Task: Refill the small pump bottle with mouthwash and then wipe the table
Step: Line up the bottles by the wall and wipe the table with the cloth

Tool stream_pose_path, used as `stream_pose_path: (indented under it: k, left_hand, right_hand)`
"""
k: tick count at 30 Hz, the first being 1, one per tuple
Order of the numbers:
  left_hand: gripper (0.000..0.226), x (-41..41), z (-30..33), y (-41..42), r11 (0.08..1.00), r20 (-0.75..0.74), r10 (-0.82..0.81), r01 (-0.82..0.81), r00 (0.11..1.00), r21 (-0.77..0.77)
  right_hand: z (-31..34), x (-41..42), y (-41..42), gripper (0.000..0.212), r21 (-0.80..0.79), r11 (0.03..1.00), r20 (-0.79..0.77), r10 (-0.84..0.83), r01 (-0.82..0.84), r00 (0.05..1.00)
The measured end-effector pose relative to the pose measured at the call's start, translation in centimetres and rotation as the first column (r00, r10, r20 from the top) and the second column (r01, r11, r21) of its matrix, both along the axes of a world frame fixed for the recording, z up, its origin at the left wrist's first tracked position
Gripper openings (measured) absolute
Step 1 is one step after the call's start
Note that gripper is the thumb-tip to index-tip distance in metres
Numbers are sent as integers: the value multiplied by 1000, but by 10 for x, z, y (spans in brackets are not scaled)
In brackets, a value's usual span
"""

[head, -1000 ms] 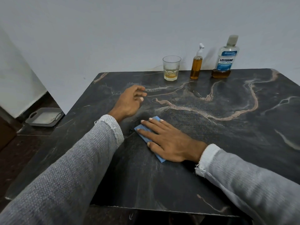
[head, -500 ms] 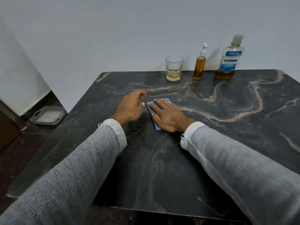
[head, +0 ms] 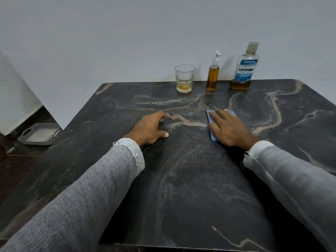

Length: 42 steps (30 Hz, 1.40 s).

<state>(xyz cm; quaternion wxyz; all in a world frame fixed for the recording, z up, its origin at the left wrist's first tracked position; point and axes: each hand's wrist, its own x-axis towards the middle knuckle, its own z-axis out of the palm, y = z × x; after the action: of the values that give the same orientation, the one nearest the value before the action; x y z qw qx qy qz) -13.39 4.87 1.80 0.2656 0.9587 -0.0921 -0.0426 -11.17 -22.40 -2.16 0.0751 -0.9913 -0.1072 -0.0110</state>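
1. The refill looks done: your small pump bottle [head: 212, 75] stands nearly full at 12 o'clock, between the glass [head: 184, 78] and the mouthwash bottle [head: 245, 68].
2. Wiping is under way: your right hand [head: 230, 127] presses flat on the blue cloth [head: 211, 124], no closed grip; your left hand [head: 148, 129] rests loosely curled, empty.
3. The dark marbled bench [head: 181, 197] meets a plain grey wall; a grey tray [head: 39, 134] sits on the floor at 9 o'clock.

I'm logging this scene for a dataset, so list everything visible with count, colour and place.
clear drinking glass: 1, a little amber liquid, table's far edge, leftmost
small pump bottle: 1, amber fill, white pump, between glass and mouthwash bottle
large clear mouthwash bottle: 1, blue label, far edge, rightmost
blue wiping cloth: 1, under right hand
dark marble table: 1, black, pale veins
grey tray: 1, floor, left
left hand: resting on table, empty
right hand: flat on cloth
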Motion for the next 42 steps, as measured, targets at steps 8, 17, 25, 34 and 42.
stream_pose_path:
  k: [8, 17, 25, 34, 42]
  left_hand:
    - [69, 5, 11, -11, 984, -44, -30, 37, 999, 173]
    - [62, 3, 17, -20, 966, -60, -33, 47, 998, 254]
    - [61, 5, 16, -20, 964, -70, -25, 43, 997, 264]
    - [60, 10, 18, -22, 947, -89, -66, 91, 994, 309]
    - [61, 14, 18, -20, 937, -118, -91, 125, 989, 328]
  right_hand:
    - [3, 20, 57, 58, -20, 996, -22, 83, -84, 996]
    - [-2, -98, 22, 56, 34, 964, 61, 261, -264, 963]
    - [1, -70, -64, 69, 29, 996, 45, -91, 90, 995]
    - [4, -20, 9, 56, 7, 1000, 6, -25, 25, 1000]
    - [-2, -82, -7, 70, 18, 994, 36, 107, -108, 994]
